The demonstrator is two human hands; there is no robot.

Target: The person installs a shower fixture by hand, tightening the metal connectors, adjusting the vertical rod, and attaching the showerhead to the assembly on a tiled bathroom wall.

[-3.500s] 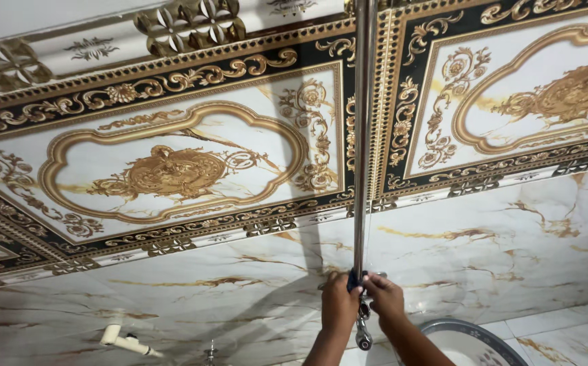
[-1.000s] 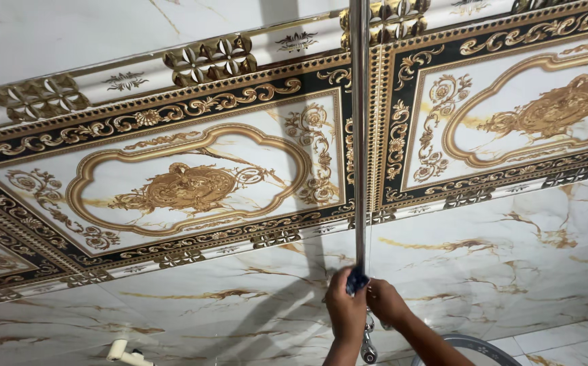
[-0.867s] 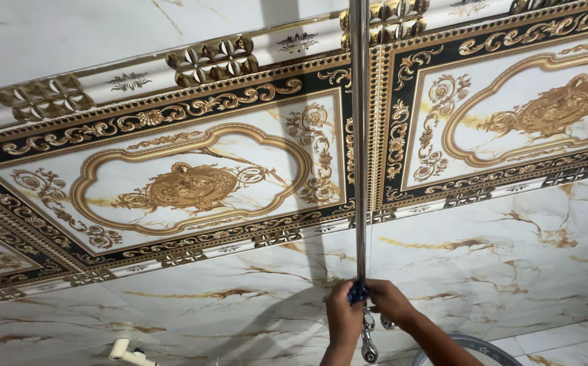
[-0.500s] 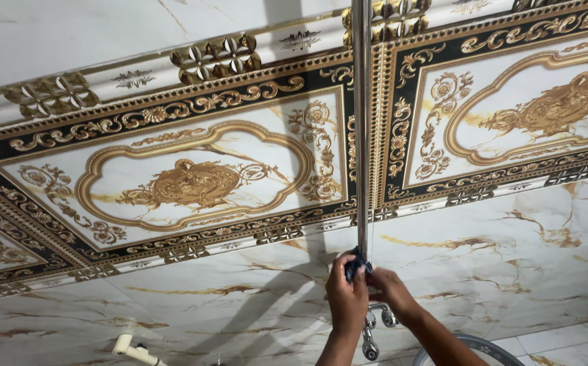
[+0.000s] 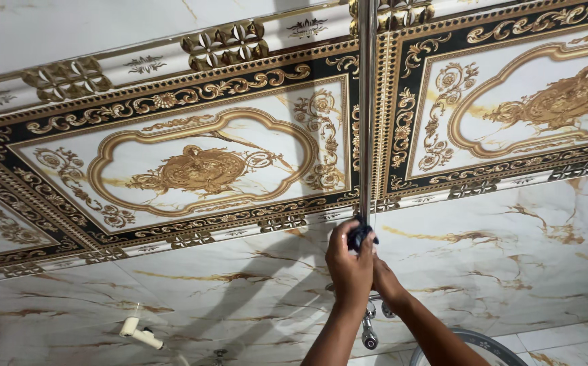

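A thin chrome pipe (image 5: pixel 367 122) runs straight up the tiled wall. My left hand (image 5: pixel 348 266) is closed around a dark blue cloth (image 5: pixel 361 236), pressing it against the pipe just below the ornate tile band. My right hand (image 5: pixel 385 281) sits right behind and slightly lower, wrapped around the same pipe. Both forearms come in from the bottom edge. Below the hands, the pipe ends in a chrome tap fitting (image 5: pixel 370 335).
The wall has white marble-look tiles (image 5: pixel 511 257) below a band of black-and-gold decorative tiles (image 5: pixel 199 169). A white plastic tap (image 5: pixel 138 332) sticks out at lower left. A round grey-rimmed basin (image 5: pixel 473 337) shows at the bottom right.
Both hands with the cloth have slid a little way up the pipe and back near the same height. The view has shifted slightly.
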